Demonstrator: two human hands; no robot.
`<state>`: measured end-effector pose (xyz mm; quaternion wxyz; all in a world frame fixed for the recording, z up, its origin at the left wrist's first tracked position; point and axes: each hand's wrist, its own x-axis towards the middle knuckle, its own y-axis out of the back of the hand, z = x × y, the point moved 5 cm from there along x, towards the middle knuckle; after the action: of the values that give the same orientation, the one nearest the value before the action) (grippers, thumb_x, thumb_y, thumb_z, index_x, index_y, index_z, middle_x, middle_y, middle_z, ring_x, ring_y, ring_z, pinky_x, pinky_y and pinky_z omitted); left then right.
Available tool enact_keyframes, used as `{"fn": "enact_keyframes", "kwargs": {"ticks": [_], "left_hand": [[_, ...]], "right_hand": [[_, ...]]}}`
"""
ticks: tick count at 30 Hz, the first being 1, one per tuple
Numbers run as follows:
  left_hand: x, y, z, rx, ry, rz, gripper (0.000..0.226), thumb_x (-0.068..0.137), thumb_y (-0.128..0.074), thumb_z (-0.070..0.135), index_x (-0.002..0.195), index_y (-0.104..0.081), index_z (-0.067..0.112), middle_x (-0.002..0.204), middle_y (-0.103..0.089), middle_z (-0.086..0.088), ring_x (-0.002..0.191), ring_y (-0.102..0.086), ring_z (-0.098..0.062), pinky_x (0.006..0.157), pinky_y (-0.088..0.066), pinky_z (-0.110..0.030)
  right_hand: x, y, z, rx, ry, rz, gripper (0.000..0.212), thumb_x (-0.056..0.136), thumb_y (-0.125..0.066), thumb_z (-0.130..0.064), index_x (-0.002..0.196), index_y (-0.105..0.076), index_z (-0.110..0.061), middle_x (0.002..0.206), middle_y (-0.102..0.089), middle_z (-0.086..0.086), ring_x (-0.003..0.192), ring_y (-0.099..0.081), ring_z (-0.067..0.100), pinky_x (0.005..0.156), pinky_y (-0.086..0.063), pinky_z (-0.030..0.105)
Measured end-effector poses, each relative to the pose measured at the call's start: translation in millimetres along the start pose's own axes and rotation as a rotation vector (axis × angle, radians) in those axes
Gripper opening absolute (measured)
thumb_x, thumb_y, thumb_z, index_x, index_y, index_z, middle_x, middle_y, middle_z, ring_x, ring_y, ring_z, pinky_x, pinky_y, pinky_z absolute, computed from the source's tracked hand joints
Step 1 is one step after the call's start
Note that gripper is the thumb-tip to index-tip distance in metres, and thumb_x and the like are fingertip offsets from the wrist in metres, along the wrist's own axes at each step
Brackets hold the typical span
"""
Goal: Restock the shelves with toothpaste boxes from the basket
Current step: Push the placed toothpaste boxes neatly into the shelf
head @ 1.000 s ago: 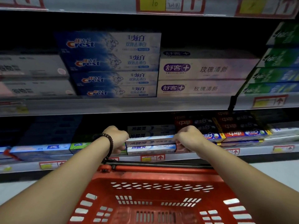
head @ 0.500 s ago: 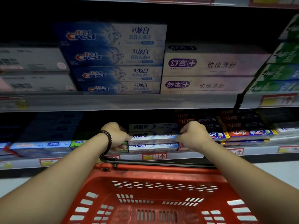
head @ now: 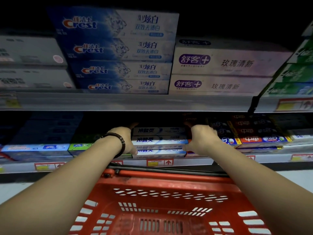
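Note:
A stack of white-and-blue toothpaste boxes (head: pixel 160 140) lies on the lower shelf (head: pixel 191 161). My left hand (head: pixel 124 139), with a dark bead bracelet at the wrist, rests flat against the stack's left end. Its thumb is low and a finger reaches in at the top. My right hand (head: pixel 202 139) presses the stack's right end in the same way. Neither hand curls round a single box. Below my forearms stands the red plastic basket (head: pixel 169 177); I see no boxes in the part of it that shows.
Dark red boxes (head: pixel 254 131) sit right of the stack, blue and green ones (head: pixel 50 148) to its left. The upper shelf holds several Crest boxes (head: pixel 118 48), purple-and-white boxes (head: pixel 220 63), grey boxes (head: pixel 30 53) and green boxes (head: pixel 296 73). The basket's black handle (head: pixel 160 169) lies just under the shelf edge.
The box both hands gripped by its ends has gone back into the stack. My fingers have uncurled and spread against the stack's ends. The camera has moved closer and lower.

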<state>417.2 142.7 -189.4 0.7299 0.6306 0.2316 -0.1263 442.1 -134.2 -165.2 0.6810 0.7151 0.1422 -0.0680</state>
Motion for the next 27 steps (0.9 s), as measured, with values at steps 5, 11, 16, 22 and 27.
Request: {"fn": "enact_keyframes", "kwargs": {"ticks": [5,11,16,22,27], "left_hand": [[4,-1,1,-0.036,0.032,-0.025,0.085,0.076,-0.085,0.057,0.147,-0.054,0.023,0.103,-0.065,0.001,0.093,-0.062,-0.022,0.078,-0.053,-0.029],[5,-2,2,0.001,0.036,0.011,0.065,0.085,-0.079,0.056,0.131,-0.064,0.014,0.079,-0.051,0.003,0.089,-0.058,-0.023,0.074,-0.046,-0.028],[10,-6,0,-0.001,-0.013,0.034,0.078,0.082,-0.079,0.058,0.146,-0.055,0.02,0.085,-0.055,0.002,0.088,-0.057,-0.024,0.072,-0.046,-0.028],[9,-4,1,0.022,-0.03,0.05,0.065,0.084,-0.076,0.06,0.13,-0.063,0.016,0.089,-0.054,0.001,0.09,-0.056,-0.024,0.075,-0.045,-0.028],[12,-9,-3,0.037,-0.031,0.029,0.057,0.072,-0.086,0.061,0.111,-0.067,0.025,0.084,-0.06,0.006,0.087,-0.063,-0.021,0.072,-0.052,-0.029]], "right_hand": [[4,-4,2,-0.022,-0.023,-0.066,0.05,0.085,-0.08,-0.057,0.112,-0.064,-0.019,0.099,-0.061,0.001,0.092,-0.052,0.025,0.086,-0.039,0.036],[10,-10,1,-0.024,0.04,-0.052,0.065,0.087,-0.077,-0.06,0.141,-0.059,-0.029,0.097,-0.057,-0.001,0.09,-0.053,0.025,0.082,-0.046,0.034],[10,-12,2,-0.011,0.005,-0.08,0.042,0.09,-0.075,-0.05,0.121,-0.064,-0.023,0.105,-0.063,0.001,0.093,-0.054,0.025,0.083,-0.043,0.032],[9,-12,1,-0.05,0.005,-0.082,0.04,0.09,-0.073,-0.053,0.114,-0.058,-0.024,0.111,-0.063,0.003,0.099,-0.056,0.027,0.084,-0.04,0.035],[7,-14,-1,-0.053,0.023,-0.067,0.05,0.086,-0.075,-0.051,0.127,-0.061,-0.026,0.104,-0.058,0.0,0.105,-0.06,0.029,0.086,-0.038,0.039]]}}
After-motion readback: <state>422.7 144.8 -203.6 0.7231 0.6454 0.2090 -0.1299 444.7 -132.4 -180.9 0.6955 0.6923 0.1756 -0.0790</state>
